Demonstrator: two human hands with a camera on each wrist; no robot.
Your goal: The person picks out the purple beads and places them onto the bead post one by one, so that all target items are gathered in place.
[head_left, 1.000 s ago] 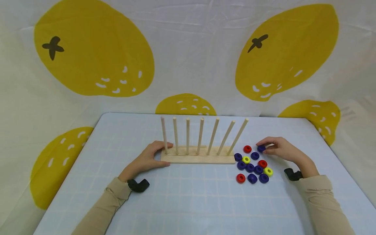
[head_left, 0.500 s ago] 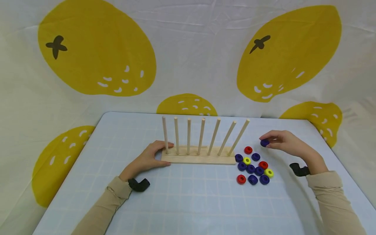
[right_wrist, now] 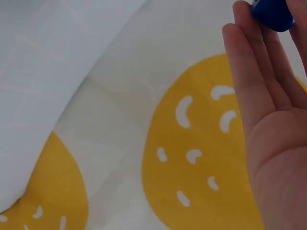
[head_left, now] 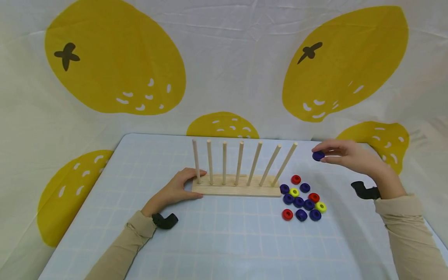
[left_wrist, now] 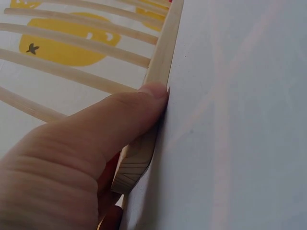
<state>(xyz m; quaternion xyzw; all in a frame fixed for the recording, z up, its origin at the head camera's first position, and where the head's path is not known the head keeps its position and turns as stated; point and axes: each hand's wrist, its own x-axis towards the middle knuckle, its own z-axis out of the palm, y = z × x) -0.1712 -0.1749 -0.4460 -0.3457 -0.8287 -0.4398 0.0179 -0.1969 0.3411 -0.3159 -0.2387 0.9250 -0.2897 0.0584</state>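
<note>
A wooden rack [head_left: 241,190] with a row of several upright pegs [head_left: 239,163] stands on the table. My left hand [head_left: 176,184] grips the rack's left end, the thumb along its front edge in the left wrist view and the fingers behind. Raised above the table at the right, my right hand [head_left: 353,155] pinches a blue bead [head_left: 318,156] between thumb and fingertips. That same blue bead [right_wrist: 273,14] shows at the top of the right wrist view. The pegs carry no beads.
Right of the rack lies a loose group of beads: several blue beads [head_left: 298,202], red beads [head_left: 287,214] and yellow beads [head_left: 320,207]. The pale table [head_left: 224,241] ends at a cloth backdrop [head_left: 231,70] printed with lemons.
My right hand has lifted the blue bead off the table beside the other beads, moving up and slightly right. My left hand stays on the rack.
</note>
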